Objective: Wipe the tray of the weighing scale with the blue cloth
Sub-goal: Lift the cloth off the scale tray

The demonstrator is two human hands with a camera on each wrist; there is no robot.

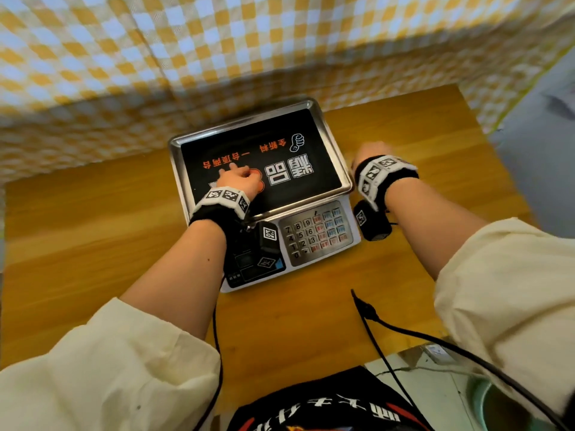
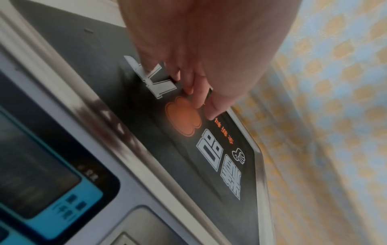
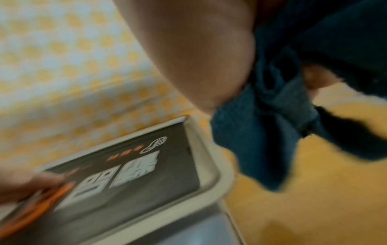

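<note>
The weighing scale's steel tray (image 1: 334, 144) carries a black printed sheet with orange and white characters. My left hand (image 1: 239, 178) rests on the tray's near left part, its fingertips (image 2: 211, 112) touching the sheet beside an orange mark. My right hand (image 1: 370, 150) hovers just off the tray's right rim (image 3: 209, 157) over the table. In the right wrist view this right hand (image 3: 209, 74) grips the bunched blue cloth (image 3: 261, 132), which hangs below the fingers, clear of the tray. The cloth is hidden in the head view.
The scale's keypad (image 1: 315, 233) and display (image 1: 249, 269) face me on a wooden table (image 1: 93, 231). A yellow checked fabric (image 1: 217, 42) hangs close behind the scale. Black cables (image 1: 370, 315) trail over the table's near edge. A green bowl (image 1: 485, 405) sits low right.
</note>
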